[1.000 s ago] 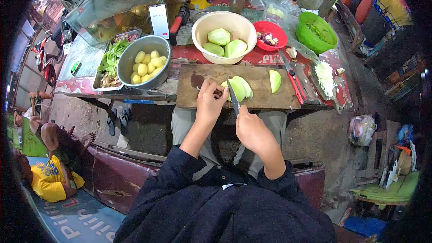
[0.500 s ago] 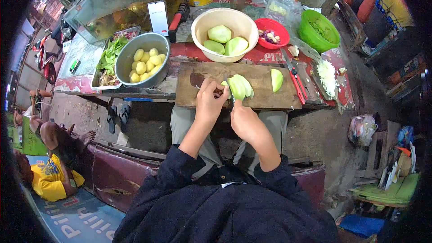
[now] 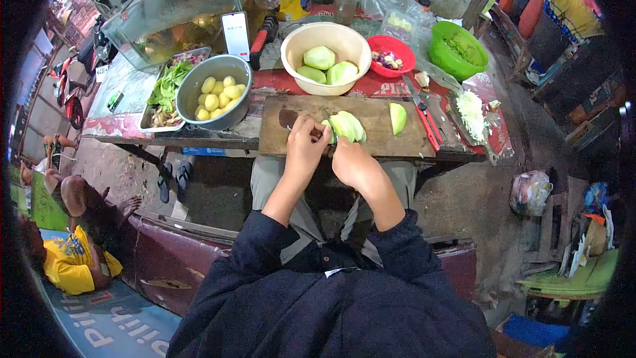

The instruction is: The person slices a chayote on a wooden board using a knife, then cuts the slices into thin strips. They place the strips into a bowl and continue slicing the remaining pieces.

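On the wooden cutting board (image 3: 371, 136) lies a fanned row of pale green chayote slices (image 3: 348, 126). My left hand (image 3: 308, 142) is closed at their left end, its fingertips pinching a small chayote piece that they mostly cover. Close beside it, my right hand (image 3: 358, 166) is wrapped round a knife; the handle is hidden in the fist and only a sliver of blade shows at the slices. A chayote wedge (image 3: 398, 119) rests apart at the board's right. Behind the board, a cream bowl (image 3: 288, 46) holds several peeled chayotes (image 3: 319, 58).
Left stand a grey pot (image 3: 189, 86) of peeled potatoes, a tray of greens and a phone (image 3: 236, 34). Right are a red bowl (image 3: 404, 46), a green basket (image 3: 437, 43), a red-handled knife (image 3: 427, 122) and shredded vegetable (image 3: 470, 116). A person in yellow (image 3: 69, 265) sits at left.
My right hand and the knife have moved slightly left, closer to my left hand. Less of the blade shows now. The camera view has shifted a little.
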Motion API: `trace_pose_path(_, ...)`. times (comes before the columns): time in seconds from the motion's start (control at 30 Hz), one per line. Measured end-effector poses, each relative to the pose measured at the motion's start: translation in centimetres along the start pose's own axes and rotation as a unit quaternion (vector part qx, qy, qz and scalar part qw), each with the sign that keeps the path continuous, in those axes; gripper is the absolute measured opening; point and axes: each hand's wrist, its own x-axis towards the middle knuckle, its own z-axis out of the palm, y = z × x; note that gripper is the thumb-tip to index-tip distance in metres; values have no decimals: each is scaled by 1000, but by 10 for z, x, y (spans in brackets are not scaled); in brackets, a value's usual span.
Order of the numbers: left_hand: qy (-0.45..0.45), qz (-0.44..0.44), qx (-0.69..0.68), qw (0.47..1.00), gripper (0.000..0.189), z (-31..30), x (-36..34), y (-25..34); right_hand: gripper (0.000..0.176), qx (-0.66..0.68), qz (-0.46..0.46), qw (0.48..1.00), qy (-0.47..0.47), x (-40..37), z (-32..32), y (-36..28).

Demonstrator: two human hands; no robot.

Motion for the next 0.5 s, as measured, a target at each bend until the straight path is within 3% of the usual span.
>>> trace_pose_path(0.1,10,33,17,999,16,-2,0,1,30,-5,33,999,-1,-27,4,-6)
trace_pose_path(0.23,12,18,-18,1000,17,-1,0,-3,20,-7,15,1000,6,-57,13,11)
trace_pose_path(0.5,5,-1,-10,1000,14,-1,-1,0,21,9,-13,998,68,-69,-5,7)
